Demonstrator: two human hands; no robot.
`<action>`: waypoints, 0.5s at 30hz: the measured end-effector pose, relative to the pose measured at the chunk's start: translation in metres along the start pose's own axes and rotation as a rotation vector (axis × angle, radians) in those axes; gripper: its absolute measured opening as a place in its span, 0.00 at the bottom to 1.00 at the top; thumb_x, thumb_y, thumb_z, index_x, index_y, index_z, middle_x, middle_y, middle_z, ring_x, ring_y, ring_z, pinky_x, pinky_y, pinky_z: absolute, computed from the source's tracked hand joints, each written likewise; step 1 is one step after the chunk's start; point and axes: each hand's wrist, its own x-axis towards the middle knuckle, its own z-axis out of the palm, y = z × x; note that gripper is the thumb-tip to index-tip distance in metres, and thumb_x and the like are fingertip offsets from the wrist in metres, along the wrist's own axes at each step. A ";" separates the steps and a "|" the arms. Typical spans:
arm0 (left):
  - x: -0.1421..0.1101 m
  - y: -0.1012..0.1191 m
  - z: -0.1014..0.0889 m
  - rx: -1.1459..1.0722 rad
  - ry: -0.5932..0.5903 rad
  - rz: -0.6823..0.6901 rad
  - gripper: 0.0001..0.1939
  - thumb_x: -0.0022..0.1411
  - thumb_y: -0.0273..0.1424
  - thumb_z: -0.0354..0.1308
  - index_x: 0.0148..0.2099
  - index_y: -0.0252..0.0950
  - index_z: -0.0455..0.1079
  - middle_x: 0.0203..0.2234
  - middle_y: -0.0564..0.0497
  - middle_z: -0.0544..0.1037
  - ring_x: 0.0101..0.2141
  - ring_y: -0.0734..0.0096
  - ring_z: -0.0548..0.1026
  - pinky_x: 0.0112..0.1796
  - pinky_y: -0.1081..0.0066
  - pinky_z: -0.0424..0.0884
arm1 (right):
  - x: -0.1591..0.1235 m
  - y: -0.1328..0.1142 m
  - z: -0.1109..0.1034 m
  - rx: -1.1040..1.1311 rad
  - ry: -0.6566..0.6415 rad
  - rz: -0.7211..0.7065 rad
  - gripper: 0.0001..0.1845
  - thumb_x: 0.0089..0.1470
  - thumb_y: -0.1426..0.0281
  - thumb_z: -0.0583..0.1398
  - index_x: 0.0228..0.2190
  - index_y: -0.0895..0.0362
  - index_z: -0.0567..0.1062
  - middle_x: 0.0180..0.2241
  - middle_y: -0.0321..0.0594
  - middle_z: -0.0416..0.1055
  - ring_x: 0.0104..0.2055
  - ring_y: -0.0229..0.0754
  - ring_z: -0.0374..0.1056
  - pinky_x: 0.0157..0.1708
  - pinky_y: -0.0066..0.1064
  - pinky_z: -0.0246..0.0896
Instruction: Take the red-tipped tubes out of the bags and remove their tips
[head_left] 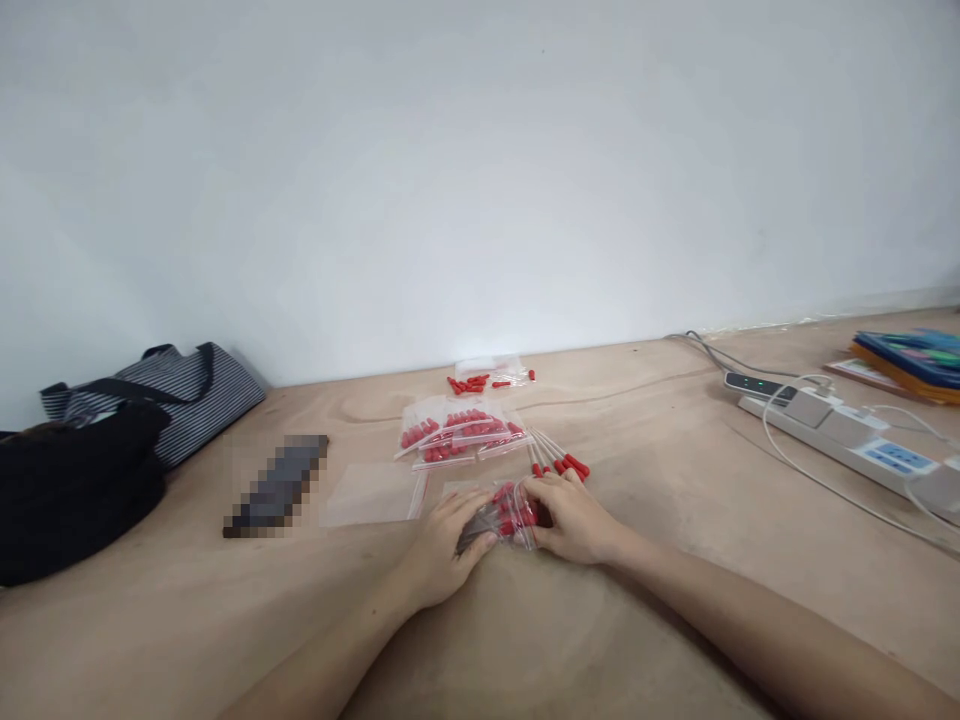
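A clear zip bag (507, 512) with several red-tipped pieces inside is held low over the table between my two hands. My left hand (450, 545) grips its left side, thumb below and fingers on top. My right hand (566, 515) is closed round the bag's right end. Just beyond the right hand lie several red-tipped white sticks (556, 455), fanned out. Past the hands is a pile of filled zip bags (461, 430) with similar red pieces. Flat bags without contents (375, 493) lie left of my left hand.
Loose red pieces (470, 384) lie near the wall beside a clear bag (487, 368). A pixelated dark object (279, 487), a striped bag (217, 395) and black cloth (82, 490) are on the left. A power strip (847, 440) with cables and stacked colourful items (911, 360) occupy the right.
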 end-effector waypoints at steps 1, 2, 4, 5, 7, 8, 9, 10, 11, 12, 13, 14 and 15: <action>0.000 0.001 0.000 0.002 -0.003 -0.006 0.20 0.58 0.33 0.49 0.53 0.36 0.60 0.50 0.46 0.67 0.52 0.63 0.63 0.53 0.56 0.56 | -0.001 -0.001 0.000 -0.017 0.001 -0.010 0.09 0.44 0.68 0.59 0.28 0.55 0.63 0.31 0.35 0.67 0.35 0.40 0.60 0.34 0.30 0.44; 0.000 0.001 -0.001 0.000 -0.005 -0.012 0.21 0.58 0.33 0.49 0.53 0.35 0.60 0.50 0.46 0.67 0.52 0.62 0.63 0.53 0.56 0.57 | -0.001 -0.001 0.000 -0.034 0.003 -0.020 0.09 0.45 0.68 0.59 0.29 0.55 0.63 0.32 0.36 0.67 0.36 0.41 0.60 0.35 0.30 0.44; 0.000 0.002 -0.001 -0.013 -0.004 -0.016 0.20 0.57 0.33 0.49 0.53 0.35 0.61 0.50 0.46 0.67 0.51 0.62 0.63 0.53 0.56 0.58 | -0.002 -0.002 -0.001 -0.057 0.008 -0.034 0.08 0.46 0.70 0.57 0.30 0.55 0.63 0.34 0.37 0.67 0.38 0.41 0.60 0.36 0.31 0.44; 0.000 0.002 -0.002 -0.023 0.001 -0.014 0.20 0.57 0.33 0.50 0.53 0.36 0.61 0.50 0.46 0.68 0.51 0.62 0.64 0.52 0.56 0.58 | -0.002 -0.002 -0.001 -0.059 0.009 -0.041 0.07 0.46 0.70 0.57 0.31 0.55 0.63 0.34 0.37 0.68 0.38 0.41 0.61 0.36 0.32 0.43; 0.000 0.001 -0.002 -0.040 0.015 -0.005 0.20 0.58 0.34 0.50 0.53 0.38 0.61 0.50 0.48 0.68 0.51 0.63 0.64 0.52 0.56 0.59 | -0.003 -0.001 -0.001 -0.045 0.012 -0.059 0.07 0.47 0.70 0.56 0.32 0.55 0.64 0.33 0.37 0.68 0.38 0.41 0.61 0.37 0.32 0.43; 0.000 0.001 -0.002 -0.046 0.021 -0.001 0.20 0.58 0.34 0.49 0.53 0.39 0.61 0.50 0.48 0.68 0.51 0.63 0.64 0.52 0.57 0.59 | -0.003 -0.001 0.000 -0.031 0.013 -0.071 0.06 0.48 0.69 0.56 0.32 0.55 0.65 0.33 0.37 0.69 0.38 0.41 0.61 0.37 0.32 0.43; 0.000 0.001 -0.002 -0.049 0.023 0.002 0.19 0.58 0.34 0.50 0.53 0.39 0.61 0.49 0.48 0.69 0.50 0.63 0.64 0.52 0.57 0.59 | -0.002 0.000 0.000 -0.017 0.016 -0.085 0.05 0.49 0.68 0.56 0.31 0.55 0.66 0.33 0.36 0.69 0.37 0.41 0.62 0.37 0.31 0.43; 0.000 0.000 -0.002 -0.050 0.022 0.003 0.19 0.58 0.34 0.50 0.52 0.39 0.61 0.49 0.48 0.69 0.50 0.63 0.64 0.51 0.58 0.60 | -0.002 0.001 0.000 -0.005 0.022 -0.096 0.05 0.49 0.67 0.56 0.31 0.55 0.66 0.33 0.36 0.69 0.37 0.40 0.62 0.37 0.31 0.43; 0.000 0.000 -0.002 -0.049 0.022 0.002 0.19 0.58 0.34 0.50 0.52 0.39 0.61 0.49 0.48 0.69 0.50 0.63 0.65 0.51 0.58 0.60 | -0.002 0.002 0.001 0.004 0.029 -0.104 0.05 0.50 0.67 0.56 0.30 0.55 0.67 0.33 0.36 0.69 0.37 0.40 0.62 0.36 0.31 0.43; 0.000 0.000 -0.002 -0.048 0.025 0.002 0.19 0.58 0.34 0.50 0.52 0.39 0.61 0.49 0.49 0.69 0.50 0.63 0.65 0.51 0.58 0.61 | -0.002 0.002 0.002 0.007 0.036 -0.109 0.05 0.50 0.67 0.56 0.29 0.55 0.68 0.33 0.36 0.70 0.37 0.39 0.62 0.36 0.31 0.43; 0.000 0.000 -0.002 -0.049 0.028 0.003 0.19 0.58 0.34 0.50 0.52 0.40 0.61 0.49 0.49 0.69 0.50 0.63 0.65 0.50 0.59 0.61 | -0.002 0.003 0.003 0.008 0.040 -0.113 0.04 0.50 0.67 0.56 0.29 0.55 0.68 0.32 0.36 0.70 0.36 0.39 0.63 0.36 0.31 0.43; 0.000 0.000 -0.002 -0.051 0.033 0.004 0.19 0.58 0.34 0.50 0.53 0.40 0.61 0.49 0.49 0.69 0.50 0.63 0.65 0.50 0.59 0.61 | -0.002 0.003 0.003 0.010 0.044 -0.117 0.04 0.50 0.68 0.56 0.28 0.55 0.69 0.31 0.36 0.70 0.36 0.39 0.63 0.36 0.31 0.44; 0.000 0.000 -0.003 -0.053 0.038 0.006 0.19 0.58 0.34 0.49 0.53 0.41 0.61 0.49 0.50 0.69 0.50 0.64 0.65 0.50 0.59 0.62 | -0.002 0.004 0.003 0.020 0.050 -0.121 0.05 0.51 0.68 0.55 0.28 0.55 0.70 0.30 0.36 0.70 0.36 0.39 0.63 0.37 0.32 0.44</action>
